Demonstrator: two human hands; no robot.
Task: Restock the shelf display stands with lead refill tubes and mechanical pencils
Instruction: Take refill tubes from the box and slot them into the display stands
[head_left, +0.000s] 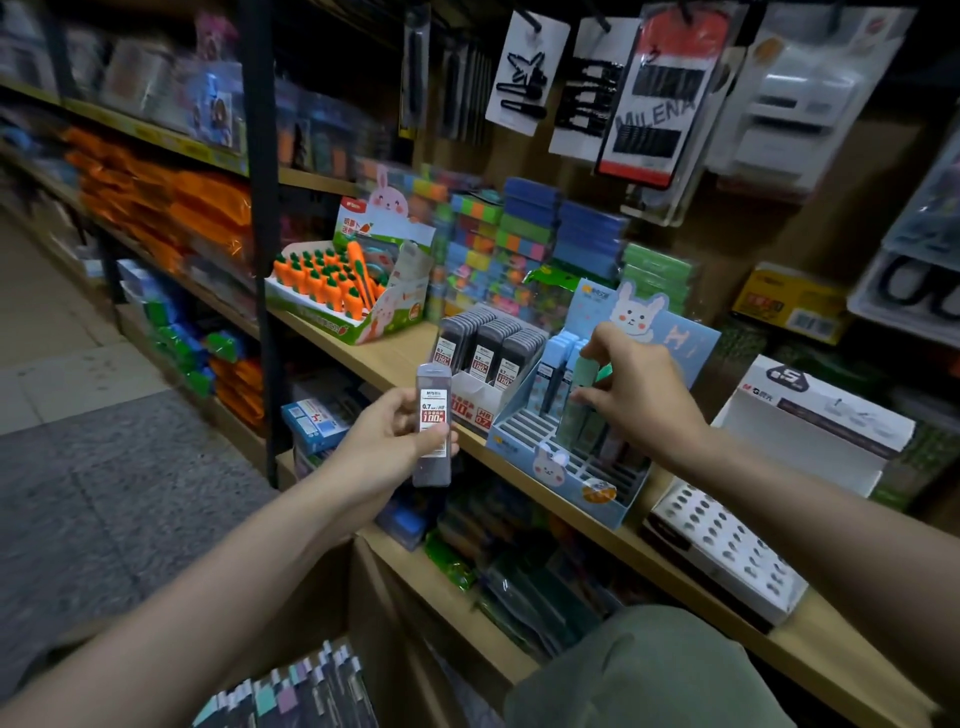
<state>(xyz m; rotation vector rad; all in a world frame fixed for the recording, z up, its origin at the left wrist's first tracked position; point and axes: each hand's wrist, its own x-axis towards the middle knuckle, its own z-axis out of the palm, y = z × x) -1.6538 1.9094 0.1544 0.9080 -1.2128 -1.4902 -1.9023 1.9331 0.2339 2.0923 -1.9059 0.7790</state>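
Grey translucent lead refill tube (434, 423) stood upright in the curled left hand (387, 439) before the wooden shelf (363, 358), while the right hand (636, 387) pinched a pale green tube (584, 384) in the blue rabbit display stand (566, 462).

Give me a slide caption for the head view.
Left hand holds a lead refill tube; right hand grips a green pencil case in the bunny stand.

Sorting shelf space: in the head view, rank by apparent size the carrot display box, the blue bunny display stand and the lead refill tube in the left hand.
1. blue bunny display stand
2. carrot display box, close in size and farther off, so unsure
3. lead refill tube, held in the left hand, clearly smallest
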